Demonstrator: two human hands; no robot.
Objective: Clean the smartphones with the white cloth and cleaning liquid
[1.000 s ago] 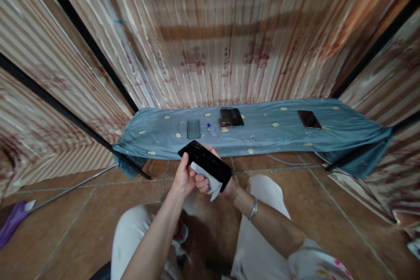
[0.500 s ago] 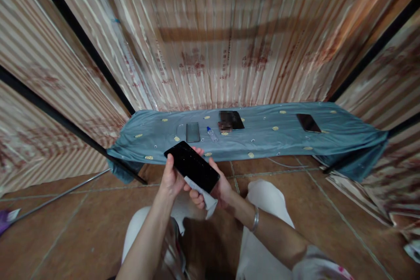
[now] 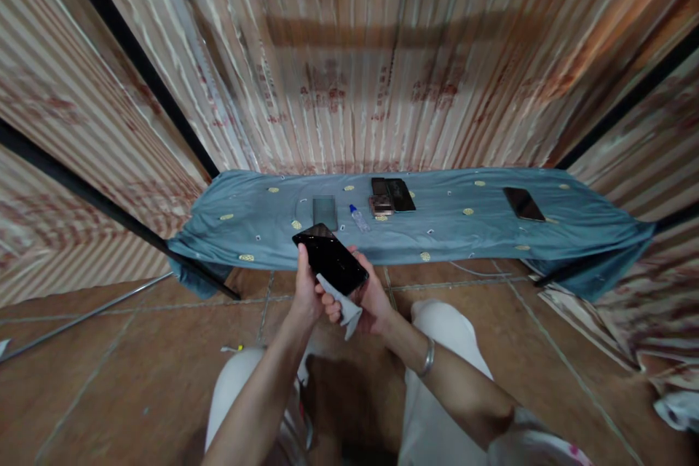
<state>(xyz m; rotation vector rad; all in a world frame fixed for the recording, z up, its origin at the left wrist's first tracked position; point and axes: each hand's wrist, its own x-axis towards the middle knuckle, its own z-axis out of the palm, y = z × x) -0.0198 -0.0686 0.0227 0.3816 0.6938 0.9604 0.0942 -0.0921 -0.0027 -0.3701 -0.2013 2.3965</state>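
A dark, glossy smartphone [image 3: 334,261] is tilted between my hands, over the front edge of the cloth-covered bench. My left hand [image 3: 306,287] grips its left end, thumb along the near edge. Around its right end closes my right hand [image 3: 371,297], whose fingers also pinch a light grey cloth [image 3: 345,308] against the near lower edge. Just beyond the phone lies a clear phone case [image 3: 325,211], partly covered by the phone's far corner. A small clear bottle with a blue cap [image 3: 359,218] rests on the bench to the right of the case.
Blue patterned fabric [image 3: 464,233] covers the low bench. On it lie a dark wallet-like item [image 3: 401,194], partly pixelated, and another dark phone or tablet [image 3: 523,204] at the right. Black metal posts [image 3: 186,138] frame both sides, with striped curtains [image 3: 354,109] behind.
The phone has shifted slightly right and tilted differently, with my left hand moving right along with it. The camera view has moved a little. Both hands keep their hold.
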